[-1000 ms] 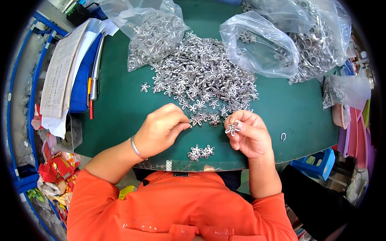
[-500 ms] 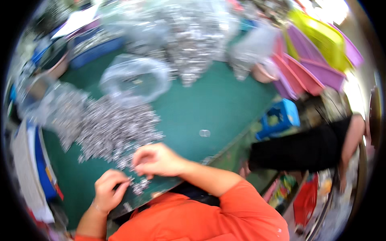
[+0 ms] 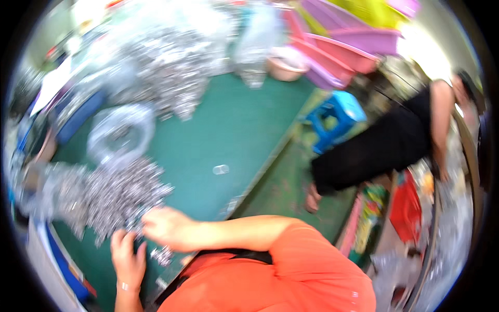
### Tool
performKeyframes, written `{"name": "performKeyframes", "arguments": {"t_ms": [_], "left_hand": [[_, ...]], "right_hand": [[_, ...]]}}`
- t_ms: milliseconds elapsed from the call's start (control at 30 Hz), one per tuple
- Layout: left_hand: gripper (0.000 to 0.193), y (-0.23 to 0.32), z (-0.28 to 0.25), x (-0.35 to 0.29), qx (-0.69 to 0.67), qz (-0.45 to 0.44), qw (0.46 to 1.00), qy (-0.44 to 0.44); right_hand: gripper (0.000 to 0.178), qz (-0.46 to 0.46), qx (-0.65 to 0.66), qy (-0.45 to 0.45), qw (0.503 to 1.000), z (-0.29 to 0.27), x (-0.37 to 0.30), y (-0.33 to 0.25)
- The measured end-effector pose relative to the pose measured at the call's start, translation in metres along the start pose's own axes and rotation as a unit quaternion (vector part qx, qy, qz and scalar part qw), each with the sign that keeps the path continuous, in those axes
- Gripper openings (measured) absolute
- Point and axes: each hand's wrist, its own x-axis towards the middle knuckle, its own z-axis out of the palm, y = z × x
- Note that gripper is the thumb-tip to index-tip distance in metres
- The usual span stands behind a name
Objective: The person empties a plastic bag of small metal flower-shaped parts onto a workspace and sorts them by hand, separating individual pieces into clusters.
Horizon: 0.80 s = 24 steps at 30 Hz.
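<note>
A heap of small silvery metal pieces (image 3: 122, 192) lies on the green tabletop (image 3: 234, 119), too blurred to tell their exact kind. At its near edge is my left hand (image 3: 128, 260), thumb apart from the fingers, fingertips touching the pieces, nothing visibly held. My right hand (image 3: 169, 228) reaches in from the right, its fingers at the same edge; motion blur hides whether they hold anything. Close below the right hand sits a small cluster of silvery pieces (image 3: 162, 255). Farther right, a pair of pale ring-like pieces (image 3: 221, 169) lies alone.
Clear plastic bags of metal pieces (image 3: 182, 67) fill the far side. A rolled-open plastic bag (image 3: 122, 132) stands behind the heap. Pink and purple basins (image 3: 343, 57) are stacked at far right. Beyond the table edge are a blue stool (image 3: 335, 117) and another person in black (image 3: 374, 140).
The view has swung right, so the table appears farther left. Both hands have shifted from the small cluster to the heap's near edge, and my left fingers have straightened.
</note>
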Motion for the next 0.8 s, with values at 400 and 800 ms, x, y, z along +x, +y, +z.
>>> {"name": "performKeyframes", "arguments": {"t_ms": [400, 800], "left_hand": [[0.007, -0.003, 0.003, 0.003, -0.265, -0.106, 0.958, 0.035], [0.016, -0.005, 0.005, 0.005, -0.185, -0.046, 0.979, 0.075]], "right_hand": [[0.020, 0.036, -0.022, -0.088, 0.995, -0.038, 0.024, 0.006], [0.023, 0.003, -0.080, -0.084, 0.993, -0.032, 0.019, 0.007]]}}
